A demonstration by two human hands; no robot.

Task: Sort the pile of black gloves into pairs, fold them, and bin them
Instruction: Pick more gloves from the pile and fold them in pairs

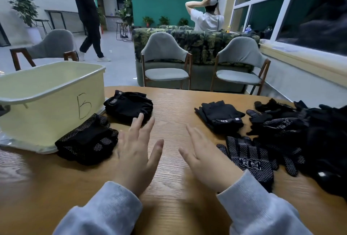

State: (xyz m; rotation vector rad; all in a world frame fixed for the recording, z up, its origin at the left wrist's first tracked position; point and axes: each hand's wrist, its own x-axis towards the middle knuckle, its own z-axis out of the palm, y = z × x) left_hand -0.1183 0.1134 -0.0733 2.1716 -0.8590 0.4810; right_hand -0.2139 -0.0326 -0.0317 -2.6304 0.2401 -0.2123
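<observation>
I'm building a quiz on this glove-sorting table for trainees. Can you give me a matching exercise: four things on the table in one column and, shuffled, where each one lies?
Things:
1. Bin marked B
2. Dotted folded gloves
3. Loose glove pile
4. Folded 5.11 gloves

Places:
a. far right of the table
b. against the bin's front corner, left of the left hand
c. between the right hand and the pile, farther back
d. far left of the table

Pairs: 1-d, 2-b, 3-a, 4-c

Grey chairs (166,60) behind wooden table (174,103)
</observation>
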